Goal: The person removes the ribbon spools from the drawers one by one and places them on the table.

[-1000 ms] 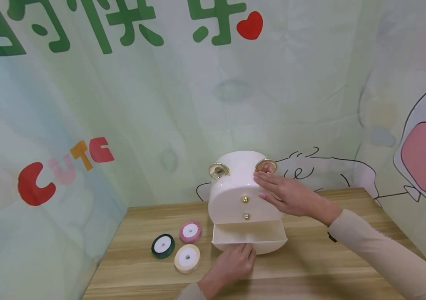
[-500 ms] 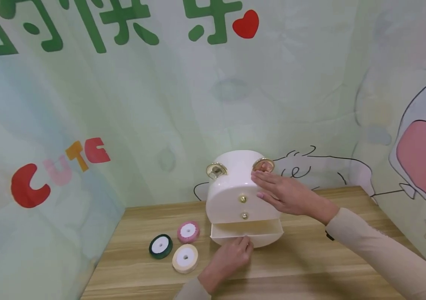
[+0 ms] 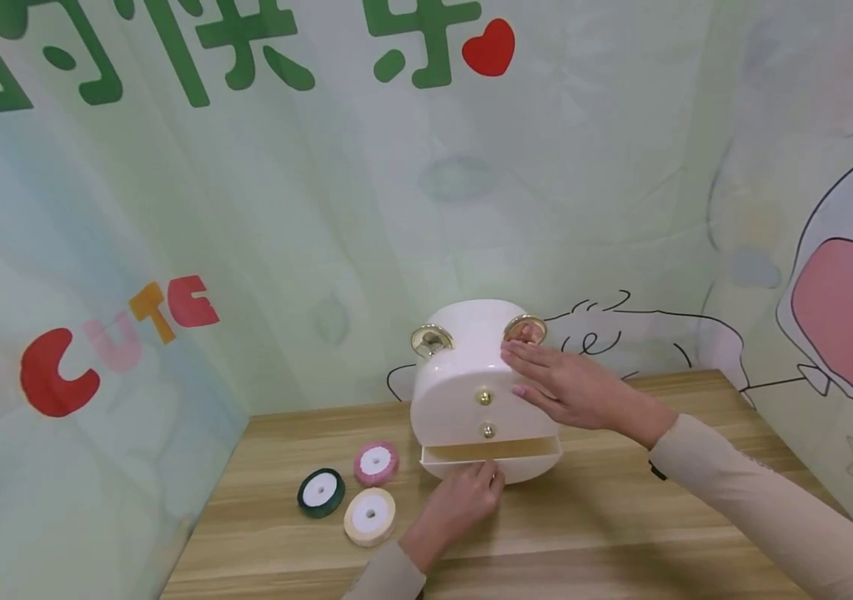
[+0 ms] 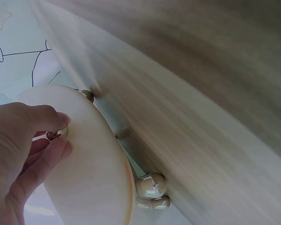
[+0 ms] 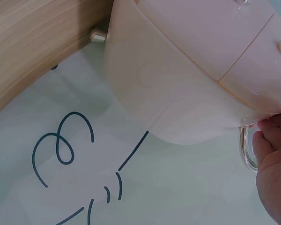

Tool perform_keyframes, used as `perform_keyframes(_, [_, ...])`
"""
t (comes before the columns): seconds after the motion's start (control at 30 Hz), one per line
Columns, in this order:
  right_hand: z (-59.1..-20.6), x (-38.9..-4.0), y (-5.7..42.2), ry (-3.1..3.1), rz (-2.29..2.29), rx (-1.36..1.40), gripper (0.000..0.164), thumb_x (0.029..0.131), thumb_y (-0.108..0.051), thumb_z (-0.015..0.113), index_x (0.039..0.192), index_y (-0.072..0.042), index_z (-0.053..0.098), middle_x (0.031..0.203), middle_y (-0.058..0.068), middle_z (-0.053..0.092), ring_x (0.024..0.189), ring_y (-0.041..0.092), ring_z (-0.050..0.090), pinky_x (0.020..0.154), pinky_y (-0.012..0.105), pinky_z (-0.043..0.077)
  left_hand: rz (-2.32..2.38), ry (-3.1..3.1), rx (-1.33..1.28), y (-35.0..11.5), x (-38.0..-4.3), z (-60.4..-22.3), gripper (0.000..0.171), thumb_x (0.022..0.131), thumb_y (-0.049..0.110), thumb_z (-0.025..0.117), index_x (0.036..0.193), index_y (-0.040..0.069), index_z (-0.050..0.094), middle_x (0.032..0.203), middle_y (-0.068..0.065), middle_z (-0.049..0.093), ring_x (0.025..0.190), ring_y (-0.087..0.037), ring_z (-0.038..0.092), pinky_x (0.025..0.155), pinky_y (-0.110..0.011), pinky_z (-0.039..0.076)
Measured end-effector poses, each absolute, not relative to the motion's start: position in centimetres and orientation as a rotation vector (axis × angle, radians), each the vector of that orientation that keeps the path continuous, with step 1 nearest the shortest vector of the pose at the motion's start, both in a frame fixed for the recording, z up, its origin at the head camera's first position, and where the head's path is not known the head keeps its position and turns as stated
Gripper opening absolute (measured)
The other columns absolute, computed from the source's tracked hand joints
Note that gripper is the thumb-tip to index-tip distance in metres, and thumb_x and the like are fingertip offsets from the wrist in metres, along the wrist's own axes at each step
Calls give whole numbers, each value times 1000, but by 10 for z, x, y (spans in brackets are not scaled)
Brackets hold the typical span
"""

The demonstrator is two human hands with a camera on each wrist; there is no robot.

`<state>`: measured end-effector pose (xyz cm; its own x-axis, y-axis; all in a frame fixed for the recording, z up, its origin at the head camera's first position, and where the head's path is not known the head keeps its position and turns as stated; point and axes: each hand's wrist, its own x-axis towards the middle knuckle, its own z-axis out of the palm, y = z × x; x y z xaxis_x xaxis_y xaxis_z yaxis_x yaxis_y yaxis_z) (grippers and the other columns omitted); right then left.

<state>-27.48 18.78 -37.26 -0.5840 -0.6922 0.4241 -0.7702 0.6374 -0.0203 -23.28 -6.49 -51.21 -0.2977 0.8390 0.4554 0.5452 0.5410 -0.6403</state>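
A white rounded drawer box (image 3: 444,408) with gold round ears stands on the wooden table. Its bottom drawer (image 3: 534,469) sticks out a little, and the upper two fronts, each with a gold knob, sit flush. My left hand (image 3: 459,504) is at the middle of that drawer's front; in the left wrist view its thumb and fingers pinch the small knob (image 4: 62,131). With fingers straight, my right hand (image 3: 584,387) rests on the box's upper right side, just below the right ear (image 3: 525,329). The right wrist view shows its fingertips against the box by the ear.
Left of the box lie three ribbon spools: a dark green one (image 3: 321,492), a pink one (image 3: 377,464) and a cream one (image 3: 369,517). A printed cloth backdrop (image 3: 321,208) hangs behind and beside the table (image 3: 584,542).
The bottom drawer has slid inward, toward the box, with my left hand moving along at its knob. My right hand has kept its place on the box. The head view has shifted slightly.
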Motion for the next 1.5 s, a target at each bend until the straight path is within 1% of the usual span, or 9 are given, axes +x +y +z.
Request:
perform_keyframes(0.1, [-373, -275, 188, -2485, 281, 1157, 57, 107, -34, 59, 155, -5, 50, 162, 12, 49, 150, 30, 49, 116, 49, 48, 474, -2000, -1123, -64, -235, -512, 14, 90, 16, 67, 100, 17, 78, 92, 5, 68, 76, -4, 65, 59, -18, 53])
perform_keyframes(0.23, [-372, -275, 189, -2492, 271, 1156, 57, 106, -34, 60, 155, -5, 50, 162, 11, 50, 150, 29, 49, 117, 48, 47, 478, -2004, -1120, -63, -237, -511, 12, 88, 16, 75, 100, 17, 78, 92, 5, 68, 75, -4, 65, 59, -17, 53])
perform_keyframes(0.37, [-371, -276, 187, -2496, 279, 1160, 58, 106, -34, 60, 155, -5, 50, 162, 11, 50, 150, 30, 49, 118, 48, 47, 477, -2031, -1120, -63, -239, -511, 13, 87, 15, 79, 100, 17, 78, 92, 4, 68, 75, -5, 65, 59, -17, 53])
perform_keyframes(0.47, [-371, -275, 187, -2512, 287, 1147, 58, 106, -35, 59, 155, -6, 50, 162, 10, 49, 150, 29, 49, 117, 49, 47, 463, -2057, -1124, -63, -240, -511, 13, 89, 15, 77, 101, 16, 77, 93, 4, 68, 77, -5, 66, 60, -17, 54])
perform_keyframes(0.7, [-373, -273, 186, -2522, 307, 1141, 57, 107, -36, 58, 155, -6, 49, 163, 9, 49, 151, 29, 48, 118, 49, 46, 435, -2091, -1130, -62, -243, -513, 13, 88, 13, 77, 101, 15, 77, 94, 3, 67, 78, -6, 66, 63, -18, 55])
perform_keyframes(0.9, [-375, -273, 186, -2512, 313, 1136, 58, 107, -36, 58, 155, -6, 49, 163, 9, 48, 151, 29, 48, 117, 49, 47, 403, -2098, -1119, -61, -248, -513, 14, 87, 13, 78, 101, 14, 77, 95, 4, 67, 77, -7, 65, 61, -19, 53])
perform_keyframes(1.13, [-375, -275, 187, -2491, 323, 1135, 57, 106, -34, 59, 155, -6, 50, 162, 10, 50, 150, 29, 50, 116, 49, 48, 384, -2087, -1098, -60, -254, -513, 10, 88, 13, 74, 99, 14, 76, 95, 3, 67, 79, -7, 65, 60, -20, 54])
perform_keyframes(1.3, [-374, -275, 187, -2486, 331, 1138, 57, 106, -34, 61, 154, -6, 51, 162, 10, 50, 149, 31, 51, 116, 50, 48, 405, -2115, -1093, -59, -256, -512, 12, 91, 12, 72, 102, 14, 77, 99, 3, 70, 85, -7, 67, 65, -19, 56])
perform_keyframes(1.5, [-375, -276, 186, -2470, 332, 1144, 57, 105, -33, 62, 154, -6, 52, 161, 11, 51, 148, 32, 52, 115, 51, 49, 422, -2152, -1089, -59, -257, -511, 11, 93, 13, 73, 104, 15, 76, 103, 4, 70, 90, -8, 67, 74, -19, 57])
